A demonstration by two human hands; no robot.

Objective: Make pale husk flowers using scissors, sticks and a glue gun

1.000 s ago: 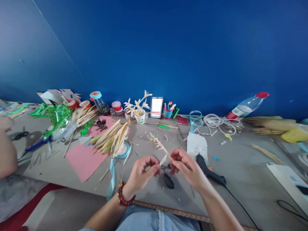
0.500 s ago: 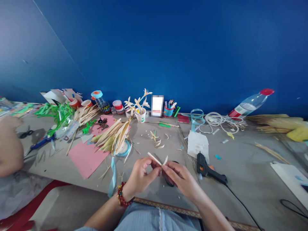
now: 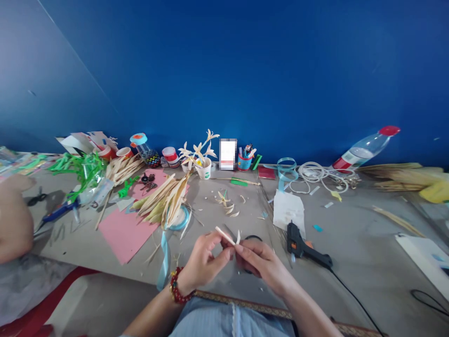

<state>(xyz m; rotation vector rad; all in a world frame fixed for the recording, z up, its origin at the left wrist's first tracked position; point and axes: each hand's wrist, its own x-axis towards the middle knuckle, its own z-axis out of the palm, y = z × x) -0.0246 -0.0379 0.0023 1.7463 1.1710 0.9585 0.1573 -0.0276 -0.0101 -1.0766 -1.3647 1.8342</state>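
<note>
My left hand [image 3: 209,256], with a red bead bracelet at its wrist, pinches a pale husk strip [image 3: 225,235] low in the middle of the view. Close against it, my right hand [image 3: 258,257] grips the strip's other end, where a short piece sticks up. Black-handled scissors [image 3: 253,238] lie on the table, partly hidden by my right hand. Beyond my hands are a small husk flower [image 3: 223,199] and several curled petals [image 3: 230,210]. To the left, a bundle of dried husks [image 3: 164,199] rests by a roll of light blue ribbon [image 3: 180,219].
A black glue gun [image 3: 306,248] with a cable lies right of my hands, by white paper [image 3: 288,208]. Pink paper [image 3: 126,234] is at the left. Cups of husk flowers [image 3: 204,169] and a tilted bottle [image 3: 366,150] stand behind. Another person's arm [image 3: 16,220] is far left.
My right hand has shifted slightly at the strip, and its short end now stands more upright. More of the scissors' handle shows. The whole view has moved slightly.
</note>
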